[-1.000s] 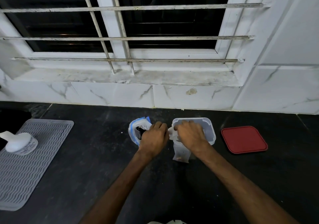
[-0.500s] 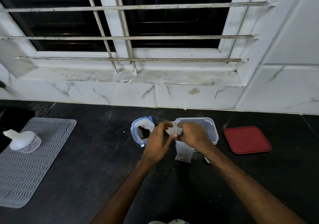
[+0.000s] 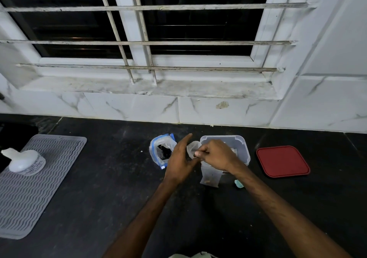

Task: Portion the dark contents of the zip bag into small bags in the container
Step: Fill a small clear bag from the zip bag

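Observation:
A zip bag [image 3: 158, 148] with a blue seal stands open on the dark counter, dark contents showing inside. Right of it sits a clear plastic container [image 3: 241, 145]. Between them my right hand [image 3: 215, 154] pinches the rim of a small clear bag [image 3: 193, 147], fingers curled. My left hand [image 3: 181, 158] is beside that bag with fingers stretched out, its thumb near the bag's lower edge. Another small bag [image 3: 210, 176] hangs over the container's front wall onto the counter.
A red lid [image 3: 283, 161] lies right of the container. A grey ribbed mat [image 3: 29, 182] at the left carries a white jar [image 3: 25, 161]. A small teal object [image 3: 239, 183] lies by my right forearm. The tiled wall and window sill run behind.
My left hand has left the zip bag's mouth and spread its fingers beside the small bag. My right hand has lifted the small bag up between both hands.

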{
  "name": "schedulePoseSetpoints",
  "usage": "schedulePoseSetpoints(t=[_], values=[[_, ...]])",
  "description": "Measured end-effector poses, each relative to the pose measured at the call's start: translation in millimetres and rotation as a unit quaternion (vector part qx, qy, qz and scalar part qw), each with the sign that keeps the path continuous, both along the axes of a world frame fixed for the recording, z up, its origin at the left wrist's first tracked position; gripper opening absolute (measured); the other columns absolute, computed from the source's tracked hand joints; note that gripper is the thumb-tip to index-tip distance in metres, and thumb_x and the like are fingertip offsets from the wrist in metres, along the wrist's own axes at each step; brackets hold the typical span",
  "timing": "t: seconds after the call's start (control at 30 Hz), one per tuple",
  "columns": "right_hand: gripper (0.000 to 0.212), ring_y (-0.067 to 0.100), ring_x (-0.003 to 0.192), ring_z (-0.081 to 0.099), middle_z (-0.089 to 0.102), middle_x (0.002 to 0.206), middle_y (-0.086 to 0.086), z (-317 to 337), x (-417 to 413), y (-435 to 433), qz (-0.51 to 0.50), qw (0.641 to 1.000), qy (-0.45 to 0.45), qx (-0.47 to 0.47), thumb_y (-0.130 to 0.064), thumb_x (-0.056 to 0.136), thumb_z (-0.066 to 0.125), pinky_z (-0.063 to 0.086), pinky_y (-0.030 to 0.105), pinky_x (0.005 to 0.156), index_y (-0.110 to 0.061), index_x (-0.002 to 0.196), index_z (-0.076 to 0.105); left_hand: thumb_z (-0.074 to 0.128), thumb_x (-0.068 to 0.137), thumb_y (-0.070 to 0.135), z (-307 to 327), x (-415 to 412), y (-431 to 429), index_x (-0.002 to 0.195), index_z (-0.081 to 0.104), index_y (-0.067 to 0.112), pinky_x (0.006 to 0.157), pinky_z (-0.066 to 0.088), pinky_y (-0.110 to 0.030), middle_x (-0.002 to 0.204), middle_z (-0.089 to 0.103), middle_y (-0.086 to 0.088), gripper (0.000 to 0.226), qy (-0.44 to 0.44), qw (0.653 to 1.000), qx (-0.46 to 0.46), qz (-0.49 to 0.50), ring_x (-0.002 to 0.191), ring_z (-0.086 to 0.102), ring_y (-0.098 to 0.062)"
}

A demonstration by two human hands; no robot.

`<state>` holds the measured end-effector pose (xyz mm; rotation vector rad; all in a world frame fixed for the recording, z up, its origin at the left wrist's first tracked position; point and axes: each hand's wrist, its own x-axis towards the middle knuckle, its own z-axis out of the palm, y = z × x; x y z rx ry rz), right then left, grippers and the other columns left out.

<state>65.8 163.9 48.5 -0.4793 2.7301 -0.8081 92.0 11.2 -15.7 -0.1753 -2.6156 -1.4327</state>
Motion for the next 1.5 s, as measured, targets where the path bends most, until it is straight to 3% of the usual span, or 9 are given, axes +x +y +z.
schedulePoseSetpoints(t=[0.13,0.23,0.37,0.57,0.7,0.93,1.2,1.33,1.5], values=[[0.027,0.008,0.063,0.059,0.062,0.064,-0.008,8.0,-2.2,-0.3,0.013,1.000,-0.010,-0.012,-0.038,0.096,0.053,0.050,0.032,0.065,-0.024,0.094,0.075,0.068,0.090,0.021,5.5,6.6,3.1,0.134,0.052,0.023,0.099,0.050,-0.038,0.120,0.062,0.018,0.047,0.028,0.999,0.029,0.003,0.112,0.058,0.004],[0.037,0.007,0.065,0.053,0.061,0.074,-0.007,14.0,-3.1,-2.3,0.034,0.998,-0.011,0.048,-0.047,0.099,0.041,0.041,0.025,0.062,-0.026,0.110,0.070,0.065,0.092,0.022,5.4,7.4,4.4,0.142,0.043,0.029,0.105,0.046,-0.043,0.137,0.057,0.011,0.055,0.031,0.999,0.012,0.001,0.125,0.054,-0.008],[0.036,0.022,0.097,0.062,0.068,0.113,0.005,19.1,-8.9,-7.7,0.065,0.992,-0.058,0.088,-0.040,0.101,0.038,0.050,0.038,0.088,-0.025,0.118,0.066,0.065,0.091,0.029,9.7,8.1,7.4,0.147,0.031,0.033,0.107,0.044,-0.046,0.139,0.053,0.016,0.066,0.028,0.999,0.010,-0.016,0.131,0.050,-0.012],[0.023,0.018,0.087,0.065,0.071,0.102,-0.001,26.4,-10.4,-15.0,0.009,0.998,-0.051,0.028,-0.016,0.091,0.054,0.055,0.037,0.080,-0.020,0.103,0.073,0.067,0.080,0.049,8.2,3.2,6.2,0.144,0.032,0.034,0.105,0.046,-0.042,0.141,0.052,0.011,0.075,0.020,1.000,0.013,-0.015,0.127,0.052,-0.012],[0.018,0.018,0.074,0.062,0.072,0.090,0.001,26.3,-0.9,-25.1,-0.026,0.994,0.046,0.094,-0.032,0.081,0.067,0.044,0.026,0.065,-0.022,0.095,0.074,0.068,0.083,0.027,5.9,3.2,12.1,0.129,0.048,0.028,0.093,0.053,-0.042,0.123,0.063,0.006,0.050,0.027,1.000,-0.003,-0.001,0.110,0.061,-0.010],[0.032,0.025,0.110,0.057,0.063,0.116,0.005,27.0,7.3,-35.9,0.009,0.966,0.076,0.248,-0.028,0.088,0.062,0.048,0.038,0.089,-0.017,0.118,0.061,0.065,0.079,0.015,9.0,5.1,20.1,0.129,0.045,0.029,0.089,0.053,-0.029,0.118,0.065,0.009,0.056,0.016,0.999,-0.004,0.033,0.105,0.063,-0.007],[0.017,0.013,0.082,0.068,0.074,0.094,-0.004,23.0,-0.3,-12.6,0.042,0.998,-0.028,0.036,-0.030,0.090,0.063,0.056,0.035,0.079,-0.024,0.099,0.076,0.075,0.081,0.027,-10.6,21.7,24.5,0.110,0.052,0.034,0.082,0.055,-0.030,0.103,0.066,0.012,0.037,-0.049,0.986,0.125,0.101,0.096,0.063,-0.001],[0.020,0.011,0.073,0.068,0.075,0.080,-0.002,4.4,-4.7,33.4,-0.057,0.995,0.001,-0.078,-0.033,0.090,0.064,0.055,0.036,0.077,-0.020,0.085,0.077,0.077,0.078,0.043,-35.9,39.4,30.1,0.115,0.057,0.033,0.089,0.052,-0.025,0.115,0.062,0.014,0.043,-0.089,0.985,0.111,0.093,0.106,0.062,-0.006],[0.021,0.009,0.062,0.065,0.070,0.067,-0.006,-58.9,19.3,112.3,-0.203,0.977,0.015,-0.066,-0.029,0.091,0.063,0.053,0.032,0.065,-0.021,0.073,0.069,0.066,0.088,0.041,-67.5,59.1,48.0,0.126,0.060,0.025,0.104,0.048,-0.035,0.145,0.039,0.013,0.041,-0.113,0.990,0.023,0.079,0.130,0.042,-0.004]])
